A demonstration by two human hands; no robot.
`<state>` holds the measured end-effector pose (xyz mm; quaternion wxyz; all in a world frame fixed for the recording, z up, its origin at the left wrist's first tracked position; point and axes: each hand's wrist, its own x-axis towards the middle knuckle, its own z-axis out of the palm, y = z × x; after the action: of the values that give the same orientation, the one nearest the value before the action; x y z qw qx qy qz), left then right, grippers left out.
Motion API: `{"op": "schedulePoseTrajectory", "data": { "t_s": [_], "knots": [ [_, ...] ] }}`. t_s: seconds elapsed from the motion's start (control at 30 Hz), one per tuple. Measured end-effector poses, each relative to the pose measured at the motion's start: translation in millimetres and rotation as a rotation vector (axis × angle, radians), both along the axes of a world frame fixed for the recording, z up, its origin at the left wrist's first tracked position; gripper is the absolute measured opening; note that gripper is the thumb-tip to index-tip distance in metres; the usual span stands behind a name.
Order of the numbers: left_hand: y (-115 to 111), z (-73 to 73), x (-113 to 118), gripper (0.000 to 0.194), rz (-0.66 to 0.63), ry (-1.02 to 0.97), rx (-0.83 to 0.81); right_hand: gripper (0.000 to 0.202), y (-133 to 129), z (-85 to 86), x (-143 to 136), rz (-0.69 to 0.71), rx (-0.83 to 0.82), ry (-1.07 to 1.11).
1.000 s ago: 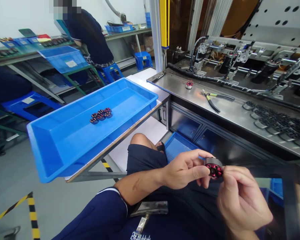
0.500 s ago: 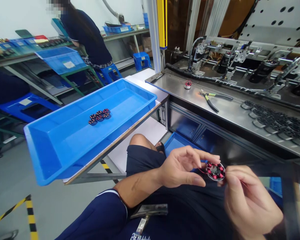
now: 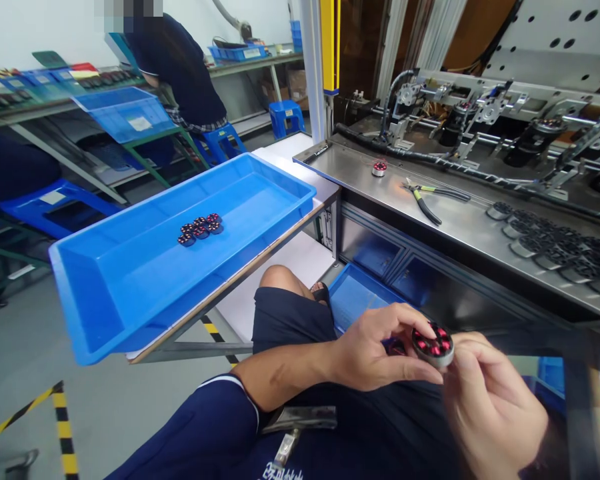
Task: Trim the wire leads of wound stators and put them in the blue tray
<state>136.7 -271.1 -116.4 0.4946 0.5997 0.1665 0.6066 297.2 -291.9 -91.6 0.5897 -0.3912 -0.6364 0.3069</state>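
Observation:
Over my lap I hold a small round motor stator (image 3: pixel 434 348) with red wire windings and a silver rim. My left hand (image 3: pixel 375 347) grips it, the thumb below the rim and a fingertip on top of the windings. Dark red wire shows beneath the left fingers. My right hand (image 3: pixel 495 400) is closed in a pinch at the stator's right edge; its fingertips are partly hidden. Another stator with red windings (image 3: pixel 379 169) stands on the steel bench (image 3: pixel 353 167), near cutting pliers (image 3: pixel 425 200) with yellow-green and black handles.
A long blue tray (image 3: pixel 130 280) on a side table at left holds several dark parts with reddish tops (image 3: pixel 200 229). Rows of dark round parts (image 3: pixel 555 247) cover the bench's right side, in front of machine fixtures (image 3: pixel 485 113). A person (image 3: pixel 175 67) sits at the back.
My left fingers have closed onto the stator, which has tipped so its silver side shows. My right hand has shifted slightly left, still pinching at the edge.

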Motion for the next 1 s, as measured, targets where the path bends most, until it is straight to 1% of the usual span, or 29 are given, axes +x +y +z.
{"op": "schedulePoseTrajectory", "data": {
  "t_s": [0.07, 0.1, 0.17, 0.27, 0.33, 0.4, 0.47, 0.5, 0.57, 0.6, 0.63, 0.67, 0.73, 0.77, 0.83, 0.87, 0.9, 0.93, 0.97, 1.0],
  "knots": [
    [2, 0.3, -2, 0.05, 0.194, 0.106, 0.243, 0.012, 0, -5.0, 0, 0.019, -0.142, 0.126],
    [3, 0.7, -3, 0.054, 0.263, 0.143, 0.329, 0.013, 0, -6.6, -1, 0.021, -0.217, 0.18],
    [4, 2.0, -5, 0.058, 0.356, 0.195, 0.419, 0.017, 0, -8.0, -1, 0.026, -0.363, 0.279],
    [4, 2.8, -6, 0.053, 0.414, 0.262, 0.438, 0.018, 0, -8.4, -3, 0.05, -0.507, 0.367],
    [3, 2.7, -7, 0.051, 0.404, 0.279, 0.42, 0.018, 0, -9.0, -4, 0.052, -0.532, 0.377],
    [2, 3.3, -8, 0.049, 0.367, 0.257, 0.398, 0.018, 1, -9.4, -5, 0.053, -0.521, 0.356],
    [2, 5.8, -11, 0.044, 0.29, 0.216, 0.365, 0.019, 2, -8.2, -5, 0.055, -0.457, 0.3],
    [2, 7.7, -13, 0.038, 0.232, 0.2, 0.33, 0.019, 2, -6.5, -5, 0.051, -0.398, 0.258],
    [0, 12.0, -17, 0.022, 0.08, 0.171, 0.216, 0.017, 3, -1.1, -2, 0.03, -0.221, 0.13],
    [0, 13.7, -19, 0.016, -0.005, 0.14, 0.144, 0.016, 3, 2.4, 1, 0.019, -0.113, 0.034],
    [-1, 14.8, -19, 0.016, -0.088, 0.079, 0.063, 0.013, 4, 5.9, 6, 0.012, -0.007, -0.081],
    [-1, 15.0, -19, 0.022, -0.164, -0.009, -0.029, 0.011, 5, 9.1, 12, 0.01, 0.095, -0.205],
    [-1, 12.8, -16, 0.042, -0.288, -0.186, -0.267, 0.01, 6, 13.5, 27, 0.055, 0.244, -0.457],
    [-1, 10.8, -14, 0.047, -0.36, -0.241, -0.4, 0.01, 7, 14.4, 35, 0.089, 0.278, -0.553],
    [1, 6.3, -7, 0.05, -0.56, -0.247, -0.633, 0.011, 8, 13.7, 48, 0.14, 0.289, -0.659],
    [2, 4.4, -4, 0.053, -0.66, -0.226, -0.706, 0.012, 8, 12.7, 52, 0.147, 0.295, -0.677],
    [2, 3.2, -2, 0.056, -0.734, -0.218, -0.75, 0.011, 8, 11.5, 55, 0.143, 0.304, -0.685],
    [3, 2.7, 0, 0.059, -0.772, -0.222, -0.774, 0.01, 8, 10.5, 58, 0.129, 0.318, -0.689],
    [3, 2.9, 2, 0.061, -0.772, -0.235, -0.787, 0.01, 8, 9.9, 59, 0.119, 0.335, -0.701],
    [3, 3.7, 2, 0.061, -0.746, -0.25, -0.795, 0.011, 7, 9.8, 60, 0.115, 0.344, -0.716]
  ]
}}
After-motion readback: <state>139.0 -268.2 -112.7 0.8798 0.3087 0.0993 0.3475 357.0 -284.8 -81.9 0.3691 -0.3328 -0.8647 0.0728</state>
